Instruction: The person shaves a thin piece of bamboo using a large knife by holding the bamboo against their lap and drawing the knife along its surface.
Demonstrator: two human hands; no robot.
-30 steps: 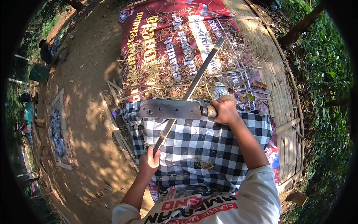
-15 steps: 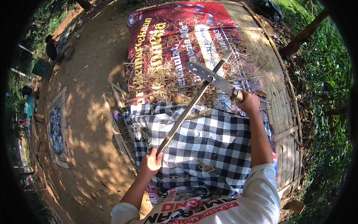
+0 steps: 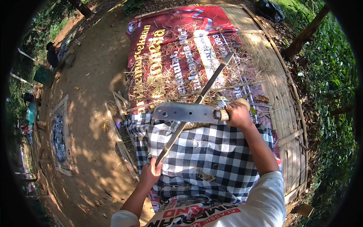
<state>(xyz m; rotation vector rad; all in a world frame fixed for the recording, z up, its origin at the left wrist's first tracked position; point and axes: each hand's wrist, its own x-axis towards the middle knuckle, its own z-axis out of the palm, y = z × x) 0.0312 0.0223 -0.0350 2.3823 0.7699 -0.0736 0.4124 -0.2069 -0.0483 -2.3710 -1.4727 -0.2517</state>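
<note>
Left grip [image 3: 151, 172] seemingly snug round strip [image 3: 173, 139]

Both hands [image 3: 239, 114] curled, forearms [image 3: 260, 149] apart

Outdoors, daylight. Brown dirt ground [image 3: 90, 64] off the left edge of a bamboo platform [image 3: 281, 98], dappled sun and shade. Red printed sheet [image 3: 217, 20] spread over the platform; slats bare along right edge. Beyond that edge, dense green foliage [image 3: 334, 102]. Slanting dark trunk [image 3: 307, 33] and black plastic bag [image 3: 270, 10] near far right corner.
</note>
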